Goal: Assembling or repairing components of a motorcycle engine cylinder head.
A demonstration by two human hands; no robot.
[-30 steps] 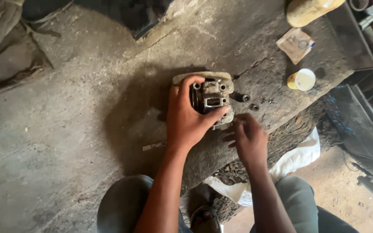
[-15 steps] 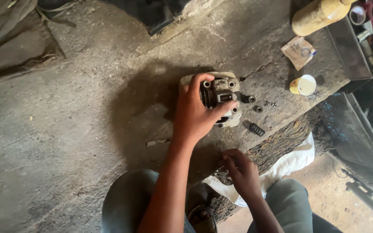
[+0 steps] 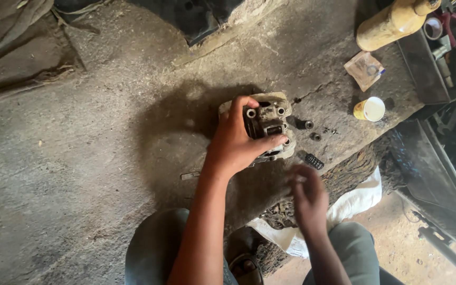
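Head camera looks down over the person's knees to a rough, dirty work surface (image 3: 80,158). Nearest is the right hand (image 3: 307,198), blurred, hovering near the surface's front edge; it seems to hold nothing, but whether its fingers are loose or curled I cannot tell. Just beyond it lies a small dark coil spring (image 3: 314,161), alone on the surface. The left hand (image 3: 236,142) is a little farther and grasps a grimy metal engine part (image 3: 267,126), thumb on its near side, fingers over its left edge, pressing it onto the surface. To the right of the part sit two small round metal pieces (image 3: 309,125), apart from it. Farther right stand a small yellow cup (image 3: 369,109), a clear packet (image 3: 364,68) and a tan bottle (image 3: 391,24) lying tilted, beside a tray of tools (image 3: 439,47). I judge that the work is at picking up small parts while the engine part is held steady. A next move would call for a fine pinch on the spring or a round piece, and a firm left hand so the part does not shift.
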